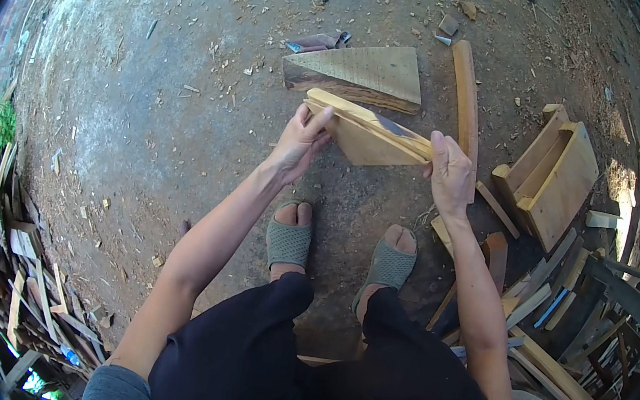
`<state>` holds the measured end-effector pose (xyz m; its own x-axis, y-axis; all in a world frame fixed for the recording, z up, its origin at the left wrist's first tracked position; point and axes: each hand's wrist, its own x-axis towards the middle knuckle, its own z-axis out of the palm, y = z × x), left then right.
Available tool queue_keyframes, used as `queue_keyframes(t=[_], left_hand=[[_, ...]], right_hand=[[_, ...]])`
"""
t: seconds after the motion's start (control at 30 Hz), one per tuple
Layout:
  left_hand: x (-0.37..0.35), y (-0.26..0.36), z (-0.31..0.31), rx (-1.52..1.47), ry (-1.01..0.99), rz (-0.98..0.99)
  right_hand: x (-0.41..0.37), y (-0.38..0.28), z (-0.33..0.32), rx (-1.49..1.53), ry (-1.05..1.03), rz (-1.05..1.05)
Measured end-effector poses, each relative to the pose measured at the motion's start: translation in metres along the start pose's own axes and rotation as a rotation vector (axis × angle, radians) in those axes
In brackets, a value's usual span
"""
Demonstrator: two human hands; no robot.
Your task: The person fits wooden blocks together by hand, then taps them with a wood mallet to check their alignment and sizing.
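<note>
Between my two hands hangs a light wooden panel [374, 149], tilted, with a thicker strip of wood and a dark patch along its upper edge. My left hand [301, 140] grips its left end, the thumb lying along the near face. At the other end my right hand [449, 170] is closed round the corner, thumb up. Just beyond the panel lies a wedge-shaped wooden block [368, 71] on the ground. A long curved piece of wood [468, 90] lies close to my right hand.
A wooden box-like frame [558, 177] stands to the right. Piles of scrap wood lie at lower right [578, 312] and lower left [23, 275]. Behind the block rests a dark tool-like object [319, 42]. Wood chips litter the dirt ground [164, 101]. My sandalled feet [289, 236] are below my hands.
</note>
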<state>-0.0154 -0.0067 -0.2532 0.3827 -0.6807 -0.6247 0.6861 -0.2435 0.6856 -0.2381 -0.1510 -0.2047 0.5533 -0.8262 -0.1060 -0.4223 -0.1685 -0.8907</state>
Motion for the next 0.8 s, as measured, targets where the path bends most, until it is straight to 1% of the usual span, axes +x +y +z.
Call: queue_keyframes(t=[0.03,0.07,0.1,0.13,0.17,0.2,0.23,0.27,0.3,0.33,0.37,0.4,0.43,0.5,0.6,0.67,0.7,0.77,0.8], left_hand=[[-0.005,0.006,0.003,0.045,-0.040,0.033],[-0.008,0.009,0.004,0.089,-0.081,0.066],[-0.006,0.006,0.000,0.089,-0.082,0.065],[-0.002,0.004,-0.007,0.035,-0.101,0.021],[0.000,0.001,-0.012,-0.020,-0.120,-0.023],[-0.002,0.003,-0.011,-0.019,-0.119,-0.021],[-0.006,0.005,-0.011,-0.071,-0.091,-0.058],[-0.008,0.007,-0.010,-0.123,-0.061,-0.096],[-0.009,0.009,-0.008,-0.124,-0.060,-0.095],[-0.009,0.010,-0.007,-0.190,-0.020,-0.113],[-0.010,0.010,-0.006,-0.256,0.019,-0.133],[-0.009,0.010,-0.008,-0.257,0.020,-0.134],[-0.008,0.011,-0.011,-0.249,0.027,-0.146],[-0.008,0.012,-0.013,-0.242,0.034,-0.156],[-0.010,0.016,-0.013,-0.220,0.039,-0.161],[-0.010,0.018,-0.018,-0.310,-0.116,-0.109],[-0.011,0.021,-0.021,-0.310,-0.116,-0.109],[-0.013,0.025,-0.023,-0.462,-0.303,-0.136],[-0.014,0.025,-0.021,-0.462,-0.302,-0.137]], right_hand=[[-0.001,0.000,0.001,0.001,-0.002,0.001],[-0.004,0.000,0.002,0.052,-0.014,0.059],[-0.005,0.001,0.002,0.101,-0.024,0.116],[-0.006,0.002,0.003,0.101,-0.022,0.116],[-0.006,0.005,0.006,0.170,-0.056,0.173],[-0.006,0.006,0.007,0.240,-0.092,0.230],[-0.006,0.007,0.008,0.240,-0.094,0.228],[-0.006,0.008,0.007,0.243,-0.153,0.241],[-0.006,0.006,0.008,0.247,-0.212,0.254],[-0.006,0.003,0.009,0.247,-0.213,0.255],[-0.006,0.000,0.012,0.274,-0.218,0.166],[-0.006,-0.006,0.014,0.301,-0.223,0.076],[-0.005,-0.014,0.013,0.302,-0.223,0.077],[-0.005,-0.027,0.010,-0.118,-0.307,-0.264],[-0.015,-0.035,0.017,-0.191,-0.367,-0.298],[-0.020,-0.035,0.021,-0.180,-0.377,-0.276],[-0.023,-0.035,0.023,-0.179,-0.360,-0.285],[-0.027,-0.034,0.025,-0.180,-0.343,-0.293],[-0.028,-0.034,0.025,-0.182,-0.329,-0.309]])
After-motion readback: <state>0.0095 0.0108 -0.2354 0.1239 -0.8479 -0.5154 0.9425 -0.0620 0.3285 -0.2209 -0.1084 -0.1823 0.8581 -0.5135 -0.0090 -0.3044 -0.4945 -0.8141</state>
